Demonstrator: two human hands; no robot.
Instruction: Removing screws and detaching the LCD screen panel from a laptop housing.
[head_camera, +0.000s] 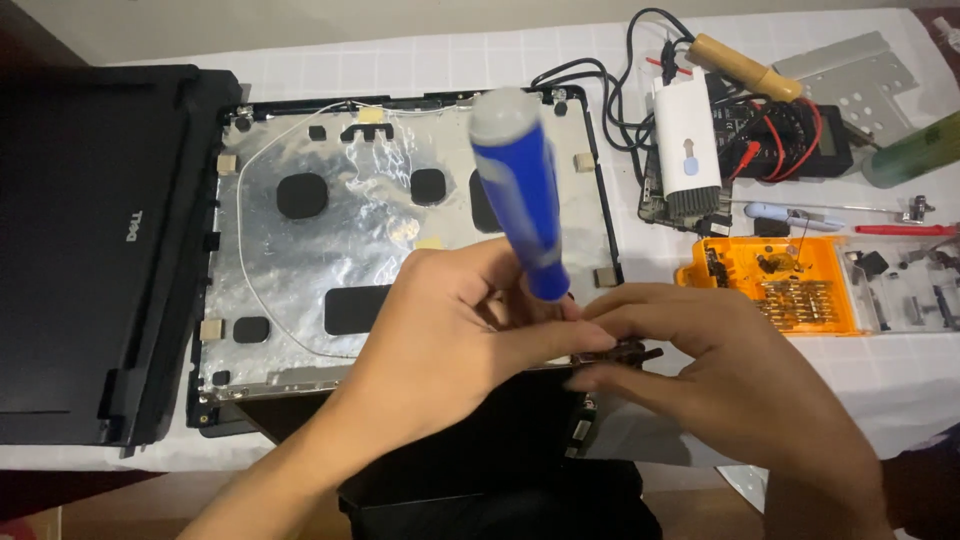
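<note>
Blue-handled screwdriver upright and tilted, gripped in the curled left hand, its lower end hidden among the fingers. Right hand closed, fingertips pinching a small dark hinge-like part just beside the driver's tip, at the lower right corner of the foil-lined laptop lid. Black laptop panel lying left on the white tablecloth. Orange bit case, white rectangular gadget and wooden-handled tool well apart at right.
</note>
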